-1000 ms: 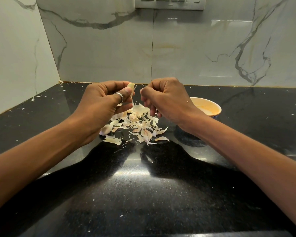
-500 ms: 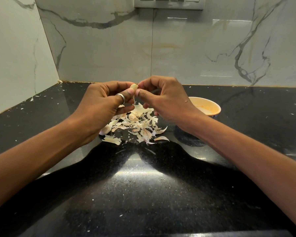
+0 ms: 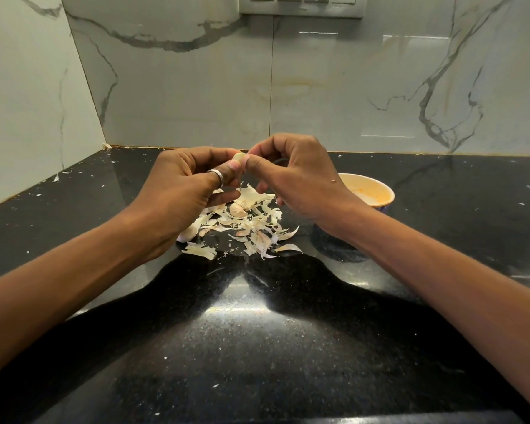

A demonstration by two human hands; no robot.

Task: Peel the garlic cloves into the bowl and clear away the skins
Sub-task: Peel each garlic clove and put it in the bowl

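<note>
A pale garlic clove (image 3: 238, 156) is held up between both hands above the black counter. My left hand (image 3: 185, 194), with a ring on one finger, pinches the clove from the left. My right hand (image 3: 297, 175) pinches it from the right with thumb and forefinger. Under the hands lies a heap of papery garlic skins (image 3: 245, 228), with at least one clove (image 3: 237, 209) among them. To the right stands a bowl (image 3: 377, 194) with a yellow inside and a dark outside, partly hidden behind my right wrist.
The black speckled counter (image 3: 257, 347) runs to marble walls at the back and left. Stray skin flakes (image 3: 58, 175) lie near the left wall. A switch plate (image 3: 302, 4) sits high on the back wall.
My right hand has moved left and up from a gap beside the clove and now pinches it together with my left hand. The skins and bowl have not moved.
</note>
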